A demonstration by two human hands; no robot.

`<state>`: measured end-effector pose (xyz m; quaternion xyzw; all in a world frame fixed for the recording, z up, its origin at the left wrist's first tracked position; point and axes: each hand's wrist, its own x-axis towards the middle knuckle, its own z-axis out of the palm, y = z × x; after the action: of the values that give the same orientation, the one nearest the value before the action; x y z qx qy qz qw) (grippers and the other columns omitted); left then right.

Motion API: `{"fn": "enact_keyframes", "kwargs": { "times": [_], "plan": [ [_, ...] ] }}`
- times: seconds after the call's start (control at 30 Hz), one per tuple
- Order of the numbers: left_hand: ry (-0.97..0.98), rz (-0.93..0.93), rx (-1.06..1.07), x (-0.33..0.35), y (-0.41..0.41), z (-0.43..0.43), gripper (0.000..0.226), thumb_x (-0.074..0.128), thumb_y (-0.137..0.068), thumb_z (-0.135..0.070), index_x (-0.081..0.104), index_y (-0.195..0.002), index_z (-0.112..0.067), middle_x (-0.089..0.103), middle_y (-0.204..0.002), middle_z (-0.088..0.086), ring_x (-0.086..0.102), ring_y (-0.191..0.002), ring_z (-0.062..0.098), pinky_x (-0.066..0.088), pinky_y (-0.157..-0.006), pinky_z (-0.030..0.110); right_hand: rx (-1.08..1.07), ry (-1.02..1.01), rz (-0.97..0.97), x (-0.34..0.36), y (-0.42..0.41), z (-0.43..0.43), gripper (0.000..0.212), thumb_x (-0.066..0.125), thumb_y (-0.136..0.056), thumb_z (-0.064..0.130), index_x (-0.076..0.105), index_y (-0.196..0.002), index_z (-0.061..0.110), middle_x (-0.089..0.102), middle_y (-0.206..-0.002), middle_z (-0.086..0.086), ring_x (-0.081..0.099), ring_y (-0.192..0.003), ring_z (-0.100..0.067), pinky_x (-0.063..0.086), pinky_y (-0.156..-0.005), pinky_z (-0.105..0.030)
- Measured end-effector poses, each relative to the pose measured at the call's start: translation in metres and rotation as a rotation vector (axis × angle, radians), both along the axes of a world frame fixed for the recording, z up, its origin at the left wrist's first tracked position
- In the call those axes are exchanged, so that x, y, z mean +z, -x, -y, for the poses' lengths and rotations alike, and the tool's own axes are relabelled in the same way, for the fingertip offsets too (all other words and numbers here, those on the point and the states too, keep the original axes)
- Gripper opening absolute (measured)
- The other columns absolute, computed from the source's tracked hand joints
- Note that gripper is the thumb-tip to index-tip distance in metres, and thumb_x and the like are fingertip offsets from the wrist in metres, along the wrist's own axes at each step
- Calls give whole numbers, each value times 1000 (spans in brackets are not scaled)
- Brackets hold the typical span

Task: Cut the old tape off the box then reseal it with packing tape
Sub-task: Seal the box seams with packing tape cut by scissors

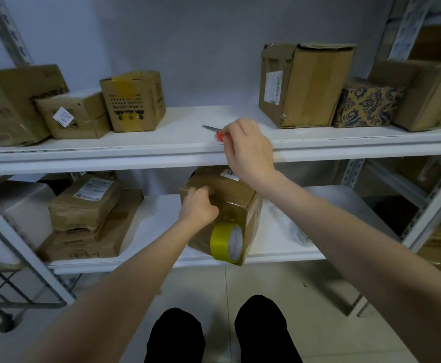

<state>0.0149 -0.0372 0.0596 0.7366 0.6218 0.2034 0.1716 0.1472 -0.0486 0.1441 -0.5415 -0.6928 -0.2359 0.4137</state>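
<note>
Cardboard box [237, 203], glossy brown, in curled left hand [199, 205]; red-handled metal blade [212, 131] pinched in right hand [250, 150].

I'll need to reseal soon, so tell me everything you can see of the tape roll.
The tape roll is a glossy yellow-olive band wound on a white core, and it looks fairly full. It stands on edge at the front lip of the lower shelf, its open side turned rightward, against the lower front corner of the cardboard box. The left hand grips the box above it without touching it.
</note>
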Motion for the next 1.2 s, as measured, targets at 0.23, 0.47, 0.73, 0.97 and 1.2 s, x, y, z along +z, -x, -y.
{"fn": "enact_keyframes", "kwargs": {
  "times": [0.23,0.47,0.73,0.97,1.2],
  "plan": [
    [310,214,87,-15,5,10,25,58,-86,-23,66,-107,-11,65,-109,9,60,-104,28,51,-91,37,-301,685,-30,51,-3,-39,36,50,-94,48,58,-99,13,57,-91,-3,53,-90,-23,38,-65,-30],
    [562,664,177,-37,1,19,35,61,-91,-28,60,-118,-6,64,-116,13,60,-104,28,50,-91,36,-181,698,47,63,-6,-16,36,53,-93,48,54,-91,12,51,-72,1,53,-69,-16,35,-55,-25],
    [564,897,204,-53,-14,16,26,74,-79,-11,66,-102,-1,68,-110,19,65,-102,33,51,-95,47,482,1066,-539,-15,-53,64,30,63,-92,28,63,-94,-3,57,-69,-12,52,-65,-20,39,-51,-22],
    [564,716,129,-40,-9,8,9,74,-82,-20,67,-83,-15,68,-103,16,65,-101,32,52,-94,45,429,1573,-586,-101,-88,81,45,45,-88,63,41,-79,19,44,-65,2,40,-54,-10,25,-52,-22],
    [596,603,80,-38,-4,-1,19,69,-86,-24,63,-99,-11,61,-109,12,60,-103,29,51,-93,40,433,1797,-792,-114,-112,77,50,55,-69,69,49,-78,20,51,-69,0,46,-57,-12,28,-53,-22]
  ]
}}
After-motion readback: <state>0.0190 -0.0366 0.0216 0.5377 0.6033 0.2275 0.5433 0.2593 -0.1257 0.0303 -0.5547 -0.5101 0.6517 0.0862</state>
